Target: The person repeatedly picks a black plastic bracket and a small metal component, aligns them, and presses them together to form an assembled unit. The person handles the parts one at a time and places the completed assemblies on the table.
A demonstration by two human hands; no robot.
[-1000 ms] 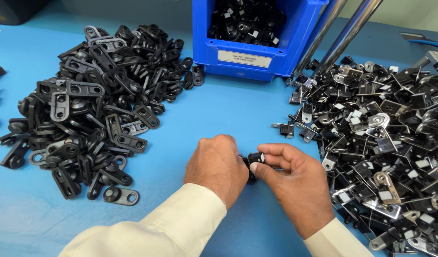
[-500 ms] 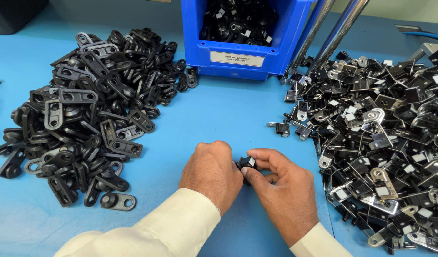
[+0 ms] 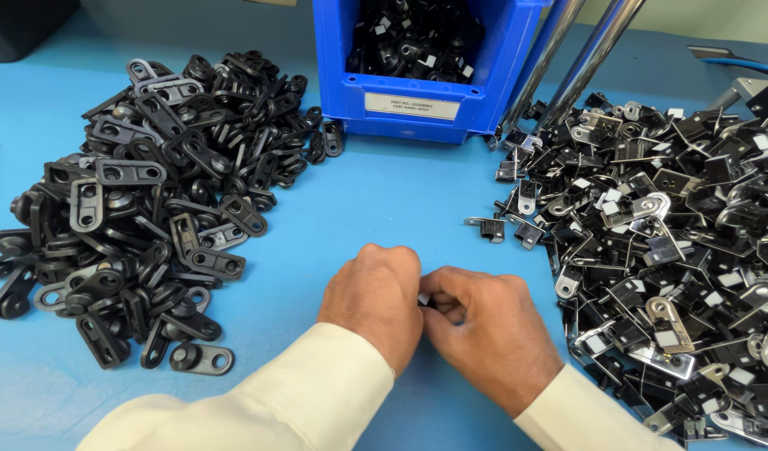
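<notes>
Two hands (image 3: pixel 438 321) pinching one small black part (image 3: pixel 425 299), open blue table (image 3: pixel 384 200) between piles.

Your left hand (image 3: pixel 374 299) and right hand (image 3: pixel 492 334) meet knuckle to knuckle at centre, both fists curled with fingertips pinched inward together, cream sleeves covering both forearms to the wrists.

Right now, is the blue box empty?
No, the blue bin at the back of the table holds a heap of small black parts.
</notes>
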